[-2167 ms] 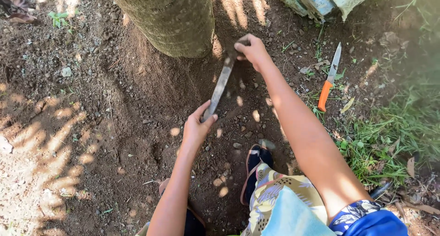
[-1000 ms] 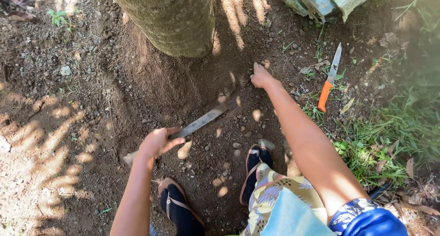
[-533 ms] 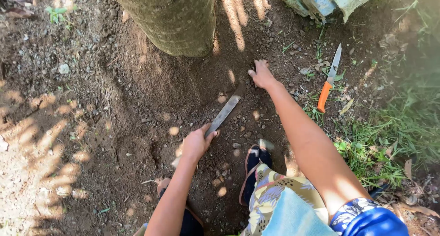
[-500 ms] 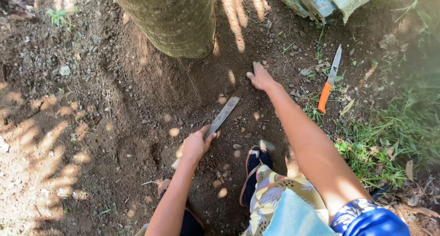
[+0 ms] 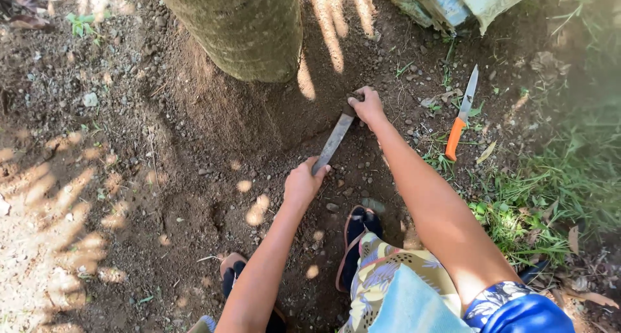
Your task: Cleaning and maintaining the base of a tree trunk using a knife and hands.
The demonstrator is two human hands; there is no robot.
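My left hand (image 5: 303, 183) grips the handle end of a long flat metal blade (image 5: 333, 141) that slants up to the right across loose dark soil (image 5: 213, 122). My right hand (image 5: 367, 105) is closed over the blade's far tip, pressing it against the ground near the base of a tree trunk (image 5: 239, 25). Both arms reach forward from the bottom of the view, and the blade lies low against the dug earth between them.
A knife with an orange handle (image 5: 460, 116) lies on the ground to the right, near grass (image 5: 550, 197). A pale sack (image 5: 453, 0) sits at the top right. My sandalled feet (image 5: 354, 239) are planted below the hands. Small stones dot the soil.
The left hand swung the blade left across the soil and back toward the trunk. My right hand, flat on the ground a moment ago, now holds the blade's tip.
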